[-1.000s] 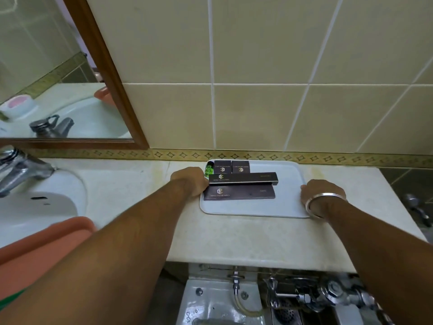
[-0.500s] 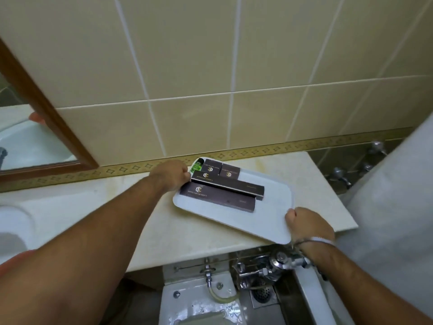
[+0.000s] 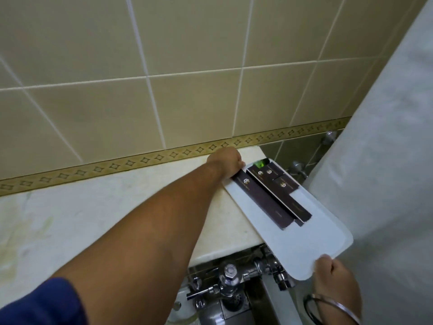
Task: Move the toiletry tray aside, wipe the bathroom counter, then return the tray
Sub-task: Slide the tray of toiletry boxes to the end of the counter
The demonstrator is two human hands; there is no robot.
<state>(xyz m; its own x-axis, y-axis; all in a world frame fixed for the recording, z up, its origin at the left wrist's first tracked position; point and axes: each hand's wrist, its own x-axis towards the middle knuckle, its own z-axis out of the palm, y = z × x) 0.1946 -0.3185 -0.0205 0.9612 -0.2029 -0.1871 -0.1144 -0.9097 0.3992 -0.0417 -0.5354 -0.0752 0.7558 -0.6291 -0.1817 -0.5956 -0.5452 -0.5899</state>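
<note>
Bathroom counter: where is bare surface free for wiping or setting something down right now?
The counter is bare from the patterned tile border to its front edge, left of the forearm. The right end is crowded: the left hand and right hand hold the toiletry tray there, half overhanging the edge.

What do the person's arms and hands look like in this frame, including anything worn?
Both forearms are bare. The left arm shows the edge of a dark blue short sleeve near the upper arm, with nothing on the left hand that can be seen. The right hand has a thin silver metal bangle hanging loose around the wrist. No gloves, watch or rings are visible.
</note>
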